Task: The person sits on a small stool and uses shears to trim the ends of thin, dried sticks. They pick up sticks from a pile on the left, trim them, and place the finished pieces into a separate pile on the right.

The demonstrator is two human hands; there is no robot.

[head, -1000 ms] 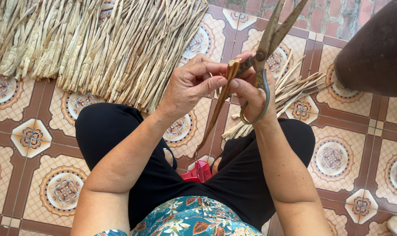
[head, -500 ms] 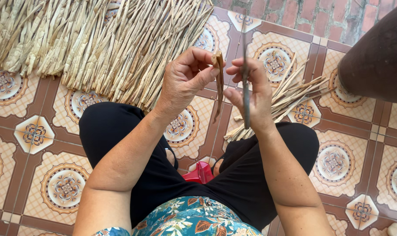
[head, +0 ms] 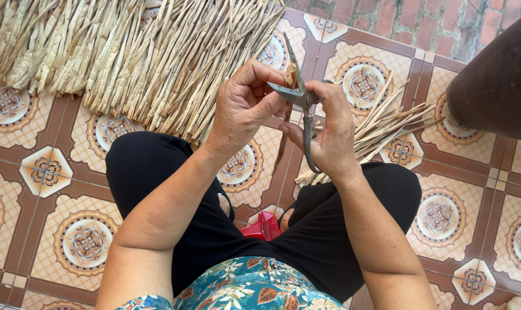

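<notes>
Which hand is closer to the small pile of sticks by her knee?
Right. The right hand, holding scissors, sits just beside the small stick pile. The left hand is farther off, nearer the big pile.

One pair of scissors point(head: 299, 97), two hands point(head: 243, 106).

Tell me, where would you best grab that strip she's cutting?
Grip the strip on its lower length, coming from below. Its top end sits between the open blades of the scissors with the left hand pinching it there, while the rest hangs free under the right hand.
</notes>
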